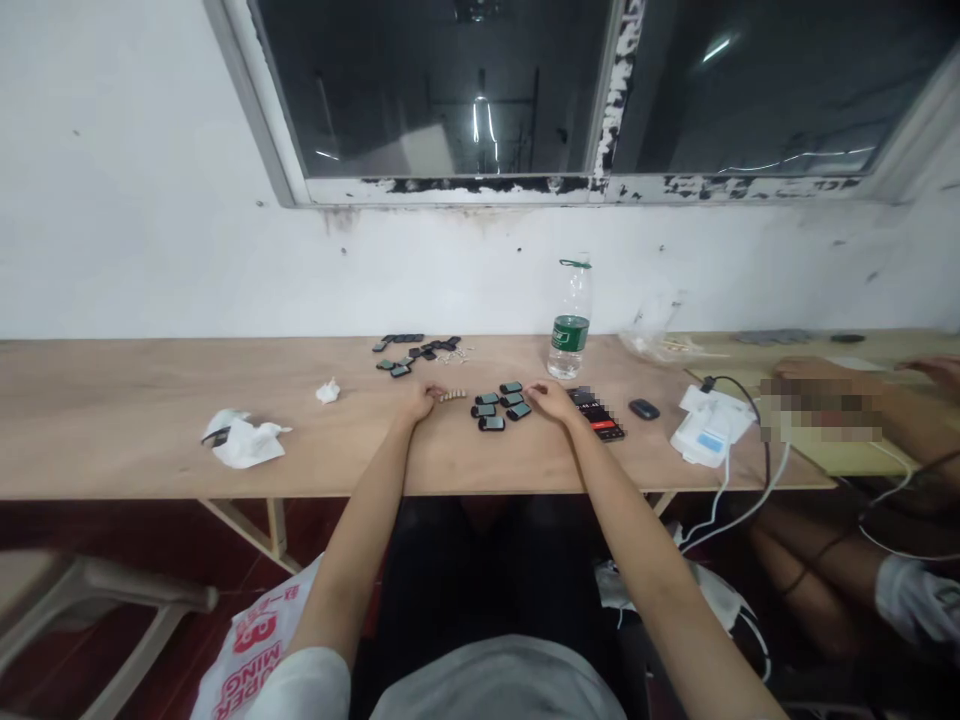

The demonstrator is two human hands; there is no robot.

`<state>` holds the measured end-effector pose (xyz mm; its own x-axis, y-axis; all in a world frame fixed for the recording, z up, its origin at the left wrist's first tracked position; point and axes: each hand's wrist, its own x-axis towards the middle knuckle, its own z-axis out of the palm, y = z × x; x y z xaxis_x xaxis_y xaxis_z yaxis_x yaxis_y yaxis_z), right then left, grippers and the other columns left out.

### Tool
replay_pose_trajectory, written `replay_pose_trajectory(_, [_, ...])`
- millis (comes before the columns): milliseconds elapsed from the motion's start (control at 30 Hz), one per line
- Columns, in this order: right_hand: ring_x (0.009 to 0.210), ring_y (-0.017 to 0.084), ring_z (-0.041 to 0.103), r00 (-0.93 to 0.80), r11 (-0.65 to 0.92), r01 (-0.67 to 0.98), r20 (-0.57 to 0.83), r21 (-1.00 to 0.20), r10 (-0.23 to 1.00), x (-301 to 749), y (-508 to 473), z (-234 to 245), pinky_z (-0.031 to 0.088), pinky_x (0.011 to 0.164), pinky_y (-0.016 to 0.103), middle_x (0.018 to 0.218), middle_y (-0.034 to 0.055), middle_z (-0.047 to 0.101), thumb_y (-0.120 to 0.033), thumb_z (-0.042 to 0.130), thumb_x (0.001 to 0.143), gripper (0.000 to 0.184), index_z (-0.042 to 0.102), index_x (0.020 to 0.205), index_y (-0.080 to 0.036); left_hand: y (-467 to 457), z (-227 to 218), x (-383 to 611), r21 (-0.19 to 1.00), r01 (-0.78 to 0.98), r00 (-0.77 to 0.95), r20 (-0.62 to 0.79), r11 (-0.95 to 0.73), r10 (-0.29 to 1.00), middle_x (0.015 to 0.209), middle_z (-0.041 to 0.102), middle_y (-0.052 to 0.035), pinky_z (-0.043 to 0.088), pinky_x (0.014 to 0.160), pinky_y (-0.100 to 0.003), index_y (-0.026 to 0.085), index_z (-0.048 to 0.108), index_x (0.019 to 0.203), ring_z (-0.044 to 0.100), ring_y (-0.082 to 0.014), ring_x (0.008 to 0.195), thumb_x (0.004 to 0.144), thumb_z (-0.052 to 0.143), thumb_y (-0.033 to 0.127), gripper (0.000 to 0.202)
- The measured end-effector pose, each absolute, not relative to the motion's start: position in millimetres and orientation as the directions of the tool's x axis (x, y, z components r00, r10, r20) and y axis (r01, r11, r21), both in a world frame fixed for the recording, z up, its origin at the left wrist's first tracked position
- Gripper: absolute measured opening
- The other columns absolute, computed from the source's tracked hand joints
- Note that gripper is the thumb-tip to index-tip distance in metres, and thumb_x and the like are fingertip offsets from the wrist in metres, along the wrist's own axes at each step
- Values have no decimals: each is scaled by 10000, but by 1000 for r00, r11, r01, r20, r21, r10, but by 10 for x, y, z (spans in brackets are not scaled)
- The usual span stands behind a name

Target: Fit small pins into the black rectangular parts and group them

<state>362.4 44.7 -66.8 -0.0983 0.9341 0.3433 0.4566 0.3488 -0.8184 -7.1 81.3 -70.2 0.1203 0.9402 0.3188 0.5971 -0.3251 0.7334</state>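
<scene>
My left hand rests on the wooden table with its fingers curled, touching a short row of small pale pieces. My right hand lies on the table with its fingers drawn together at the edge of a cluster of several small dark rectangular devices. Whether either hand pinches anything is too small to tell. A second scatter of the same dark devices lies farther back near the wall.
A water bottle with a green label stands behind my right hand. A phone and a dark oval object lie to the right. Crumpled tissues lie left. White packets and cables sit right, beside another person's arms.
</scene>
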Motion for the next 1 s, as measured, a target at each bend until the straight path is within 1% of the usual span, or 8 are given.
replay_pose_trajectory(167, [892,255,734,-101,364,429,356,-827,929,3693,446,-662,568,935,391,932,90,815,-269,666,872,130,764,844,-187,786,-662,-55,727,619,105,299,-297,949,1016,815,-79,577,1002,-391,188,811,916,738,-276,1022,882,588,236,231])
replay_pose_trajectory(333, [664,184,661,-95,296,362,281,-884,955,3763,444,-661,550,733,301,763,64,763,-268,629,891,151,740,871,-169,783,-638,-60,708,633,120,309,-313,943,1037,820,-82,572,1016,-422,197,824,926,735,-306,1053,870,598,249,238])
replay_pose_trajectory(433, [595,157,613,-79,277,337,266,-900,961,3805,450,-669,528,681,281,741,48,741,-282,626,897,156,729,890,-166,804,-664,-59,720,619,114,315,-315,942,1042,821,-75,566,1034,-435,207,822,927,734,-308,1070,864,611,273,230])
replay_pose_trajectory(567, [644,184,646,-70,290,374,285,-881,956,3777,425,-650,544,715,307,765,58,748,-307,625,899,169,725,876,-173,833,-688,-54,759,586,74,298,-283,952,1037,818,-83,562,1047,-448,203,809,928,741,-306,1067,887,605,326,243])
replay_pose_trajectory(667, [821,223,705,-108,375,432,366,-820,924,3687,365,-607,556,841,342,909,86,790,-335,637,901,188,746,888,-183,833,-667,-83,787,557,42,292,-265,956,1048,812,-103,545,1068,-464,183,807,985,743,-313,1075,916,581,367,299])
replay_pose_trajectory(733, [897,239,712,-135,402,468,386,-787,913,3608,312,-571,549,881,353,983,96,799,-366,645,906,219,763,921,-182,820,-641,-119,803,539,17,293,-255,956,1077,807,-115,534,1080,-472,174,806,1026,736,-326,1100,919,599,409,331])
replay_pose_trajectory(900, [843,236,677,-162,385,522,354,-761,921,3454,200,-502,534,809,338,907,84,771,-432,705,861,271,754,936,-176,787,-608,-176,829,513,33,239,-222,970,1086,806,-117,558,1034,-461,188,823,1011,729,-364,1097,792,781,496,380])
replay_pose_trajectory(1000, [797,214,648,-146,359,503,333,-786,932,3472,181,-481,518,752,313,852,48,728,-488,786,784,352,697,948,-189,785,-617,-157,836,501,58,226,-224,972,1063,795,-130,572,1003,-473,176,812,1074,730,-357,1066,760,806,520,465])
